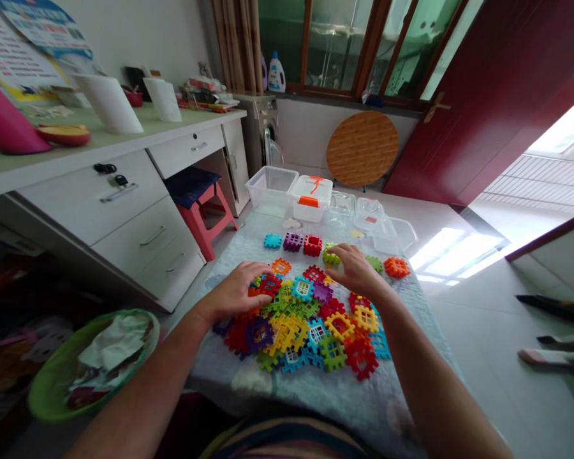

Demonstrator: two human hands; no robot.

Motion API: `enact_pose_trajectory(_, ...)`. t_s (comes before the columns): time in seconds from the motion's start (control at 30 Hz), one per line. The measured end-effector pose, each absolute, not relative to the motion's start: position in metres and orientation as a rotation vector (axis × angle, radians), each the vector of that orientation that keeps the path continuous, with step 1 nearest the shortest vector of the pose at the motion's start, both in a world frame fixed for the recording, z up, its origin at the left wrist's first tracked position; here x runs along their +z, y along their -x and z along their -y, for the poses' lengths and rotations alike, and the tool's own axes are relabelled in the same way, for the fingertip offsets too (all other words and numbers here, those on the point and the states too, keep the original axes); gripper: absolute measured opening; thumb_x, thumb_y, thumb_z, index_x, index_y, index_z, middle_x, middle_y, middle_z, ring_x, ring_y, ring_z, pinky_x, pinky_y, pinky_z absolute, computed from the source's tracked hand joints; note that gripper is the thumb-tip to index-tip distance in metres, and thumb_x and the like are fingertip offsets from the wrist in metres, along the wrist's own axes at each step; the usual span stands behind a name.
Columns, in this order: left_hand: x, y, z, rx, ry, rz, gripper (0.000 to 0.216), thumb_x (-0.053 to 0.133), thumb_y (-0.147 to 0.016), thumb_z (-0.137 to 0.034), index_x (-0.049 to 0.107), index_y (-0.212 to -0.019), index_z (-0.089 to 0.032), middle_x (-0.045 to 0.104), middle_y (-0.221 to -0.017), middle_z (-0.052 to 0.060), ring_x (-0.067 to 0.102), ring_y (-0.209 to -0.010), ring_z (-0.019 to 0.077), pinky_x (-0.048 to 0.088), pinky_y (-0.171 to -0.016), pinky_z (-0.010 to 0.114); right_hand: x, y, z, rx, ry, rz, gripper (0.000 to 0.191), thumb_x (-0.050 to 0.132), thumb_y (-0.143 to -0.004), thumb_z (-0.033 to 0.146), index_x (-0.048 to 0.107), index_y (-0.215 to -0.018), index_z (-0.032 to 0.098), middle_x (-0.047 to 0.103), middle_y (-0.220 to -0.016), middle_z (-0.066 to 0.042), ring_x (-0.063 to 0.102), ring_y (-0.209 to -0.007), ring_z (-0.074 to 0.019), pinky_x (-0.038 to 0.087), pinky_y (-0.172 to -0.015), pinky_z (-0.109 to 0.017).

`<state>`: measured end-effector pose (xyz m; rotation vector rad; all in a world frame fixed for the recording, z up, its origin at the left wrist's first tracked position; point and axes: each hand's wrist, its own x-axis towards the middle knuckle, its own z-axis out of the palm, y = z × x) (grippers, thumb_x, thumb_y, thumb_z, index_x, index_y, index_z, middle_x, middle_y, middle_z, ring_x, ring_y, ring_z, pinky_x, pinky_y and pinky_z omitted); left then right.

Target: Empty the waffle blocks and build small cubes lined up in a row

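Note:
A heap of colourful interlocking plastic building pieces (287,331), square with notched edges, lies on the cloth-covered table. My left hand (243,290) rests at the heap's left side, thumb and fingers apart around a red piece (269,284), without a visible grip. My right hand (356,271) is over the far right of the heap, fingers spread, its fingertips at a yellow-green block (331,254); whether they touch is unclear. In a row beyond the heap sit a blue block (272,241), a purple block (293,241), a red block (312,245), a green block (375,263) and an orange stack (397,268).
At the table's far end stand an open clear bin (272,185), a lidded box with orange clips (312,197) and several clear containers (369,213). A pink stool (210,220) and a green basket (43,389) are to the left. A white desk (157,236) flanks the table.

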<state>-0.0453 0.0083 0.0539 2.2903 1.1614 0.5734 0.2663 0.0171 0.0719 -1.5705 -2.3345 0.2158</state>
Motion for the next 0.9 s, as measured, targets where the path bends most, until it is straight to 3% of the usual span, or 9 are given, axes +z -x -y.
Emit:
enact_pose_trajectory(0.2, 0.052, 0.033, -0.009, 0.369, -2.397, -1.166, 0.044, 0.066, -0.071, -0.031, 0.064, -0.115, -0.022, 0.066, -0.118, 0.009, 0.057, -0.112, 0.0283, 0.041, -0.101, 0.041, 0.054, -0.273, 0.016, 0.345, 1.499, 2.234, 0.032, 0.059, -0.084, 0.029, 0.060, -0.115, 0.020, 0.063, -0.113, -0.009, 0.056, -0.107, -0.0238, 0.042, -0.095, -0.039)
enact_pose_trajectory(0.4, 0.053, 0.030, -0.017, 0.284, -2.458, -1.198, 0.056, 0.067, -0.067, -0.031, 0.060, -0.122, -0.020, 0.063, -0.123, 0.011, 0.054, -0.116, 0.0302, 0.040, -0.101, 0.040, 0.039, -0.261, 0.020, 0.424, 1.431, 2.224, 0.031, 0.060, -0.083, 0.025, 0.062, -0.113, 0.017, 0.065, -0.110, -0.011, 0.056, -0.104, -0.0238, 0.042, -0.094, -0.039)
enact_pose_trajectory(0.7, 0.051, 0.021, -0.023, 0.434, -2.494, -1.167, 0.045, 0.072, -0.064, -0.034, 0.066, -0.107, -0.021, 0.064, -0.103, 0.008, 0.057, -0.101, 0.0280, 0.043, -0.094, 0.041, 0.030, -0.243, 0.021, 0.430, 1.346, 2.346, 0.061, 0.068, -0.077, 0.040, 0.050, -0.133, 0.020, 0.061, -0.124, -0.010, 0.046, -0.115, -0.0274, 0.037, -0.098, -0.044)
enact_pose_trajectory(0.9, 0.060, 0.015, -0.016, 0.441, -2.492, -1.183, 0.047, 0.070, -0.067, -0.031, 0.064, -0.112, -0.021, 0.062, -0.105, 0.009, 0.057, -0.101, 0.0275, 0.044, -0.093, 0.041, 0.025, -0.233, 0.017, 0.368, 1.397, 2.373, 0.047, 0.068, -0.074, 0.030, 0.059, -0.119, 0.018, 0.063, -0.112, -0.009, 0.048, -0.106, -0.0257, 0.036, -0.095, -0.041)
